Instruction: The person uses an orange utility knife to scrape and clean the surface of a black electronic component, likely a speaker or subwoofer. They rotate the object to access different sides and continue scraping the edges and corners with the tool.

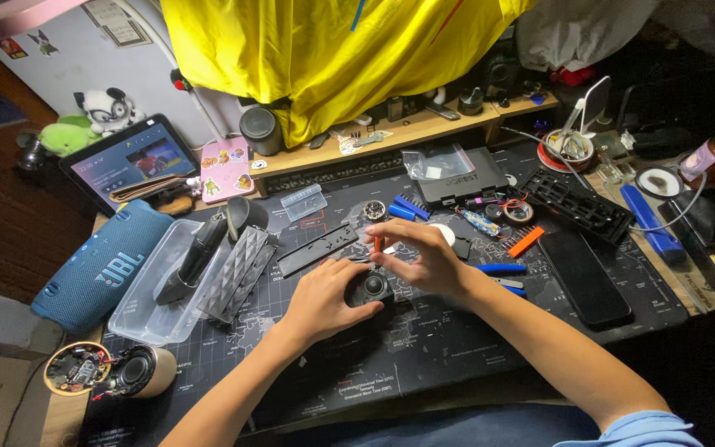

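Observation:
My left hand (324,300) rests on the dark desk mat (424,348) and grips a small round black device (371,287) from its left side. My right hand (424,257) hovers just above that device, fingers pinched on a thin tool with an orange handle (379,243) that points down at it. What the tool's tip touches is hidden by my fingers.
A blue cylindrical speaker (101,269) and a clear plastic tray (155,290) with black parts lie at the left. A black phone (583,277), orange and blue tools (525,242), a black case (461,178) and a wooden shelf (407,132) ring the work spot. An opened round speaker (113,371) sits front left.

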